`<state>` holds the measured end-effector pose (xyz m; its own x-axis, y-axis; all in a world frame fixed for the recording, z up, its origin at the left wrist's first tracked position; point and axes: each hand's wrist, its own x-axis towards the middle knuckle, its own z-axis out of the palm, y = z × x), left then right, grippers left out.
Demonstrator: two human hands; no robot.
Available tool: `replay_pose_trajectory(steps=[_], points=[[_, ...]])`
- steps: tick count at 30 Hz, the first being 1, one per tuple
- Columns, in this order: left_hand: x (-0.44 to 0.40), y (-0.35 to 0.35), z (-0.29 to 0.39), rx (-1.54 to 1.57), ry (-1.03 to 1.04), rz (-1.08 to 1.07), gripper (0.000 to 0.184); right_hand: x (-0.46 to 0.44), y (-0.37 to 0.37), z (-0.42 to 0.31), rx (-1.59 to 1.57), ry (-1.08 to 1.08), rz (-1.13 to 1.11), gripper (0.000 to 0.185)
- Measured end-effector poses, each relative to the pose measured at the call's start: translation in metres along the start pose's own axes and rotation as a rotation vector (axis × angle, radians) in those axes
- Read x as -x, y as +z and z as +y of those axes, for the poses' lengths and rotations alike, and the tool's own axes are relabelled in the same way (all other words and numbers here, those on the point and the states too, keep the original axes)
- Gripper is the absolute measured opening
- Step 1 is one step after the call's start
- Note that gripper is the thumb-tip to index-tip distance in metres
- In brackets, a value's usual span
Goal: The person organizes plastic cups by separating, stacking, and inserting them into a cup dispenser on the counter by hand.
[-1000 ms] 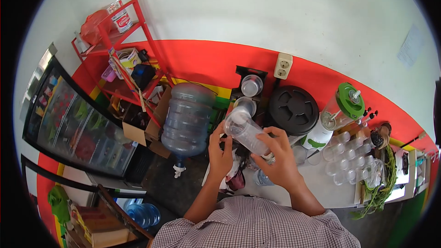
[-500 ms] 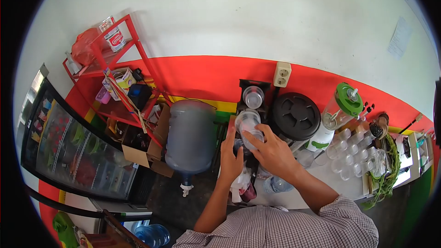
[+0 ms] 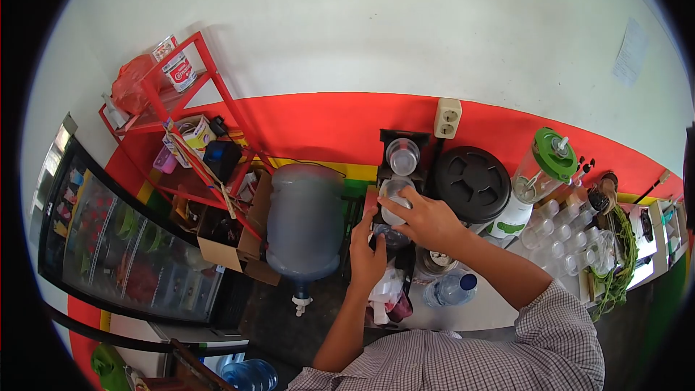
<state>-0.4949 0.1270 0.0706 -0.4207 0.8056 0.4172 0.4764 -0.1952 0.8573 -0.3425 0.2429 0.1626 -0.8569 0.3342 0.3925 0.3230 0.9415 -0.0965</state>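
Observation:
My right hand (image 3: 427,221) grips a clear plastic cup (image 3: 395,194) from its right side, the cup low over a black machine in front of me. My left hand (image 3: 368,250) is just left of that cup, fingers apart and pointing up, with nothing in it. Another clear cup (image 3: 402,156) sits behind, on the machine's black top (image 3: 394,137). Below the held cup, between my hands, there is more clear plastic (image 3: 393,237), partly covered by my fingers.
A large water jug (image 3: 305,221) stands left, beside a red shelf (image 3: 210,65) and a glass-door fridge (image 3: 130,239). To the right are a black-lidded container (image 3: 472,185), a green-lidded blender (image 3: 554,154), several clear cups (image 3: 557,235) and a water bottle (image 3: 450,289).
The clear cup has gone from tilted between both hands to low over the machine, in my right hand. My left hand has come off it. The view has shifted.

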Motion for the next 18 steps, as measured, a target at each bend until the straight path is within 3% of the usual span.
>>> replay_pose_trajectory(steps=[9, 12, 14, 16, 18], points=[[0.005, -0.006, 0.010, 0.003, -0.023, -0.013, 0.057, 0.006, -0.014, -0.002, -0.143, 0.088, 0.005, 0.075], [0.007, -0.015, 0.037, -0.014, -0.042, -0.007, 0.053, 0.019, -0.042, -0.004, -0.256, 0.231, -0.144, 0.074], [0.009, -0.019, 0.059, 0.016, -0.003, -0.002, 0.055, 0.038, -0.055, 0.002, -0.585, 0.321, 0.017, 0.072], [0.010, -0.018, 0.090, 0.075, 0.012, -0.001, 0.052, 0.063, -0.073, 0.002, -0.615, 0.424, 0.048, 0.071], [0.014, -0.013, 0.110, 0.100, 0.153, -0.005, 0.043, 0.094, -0.087, 0.009, -0.636, 0.541, 0.082, 0.070]])
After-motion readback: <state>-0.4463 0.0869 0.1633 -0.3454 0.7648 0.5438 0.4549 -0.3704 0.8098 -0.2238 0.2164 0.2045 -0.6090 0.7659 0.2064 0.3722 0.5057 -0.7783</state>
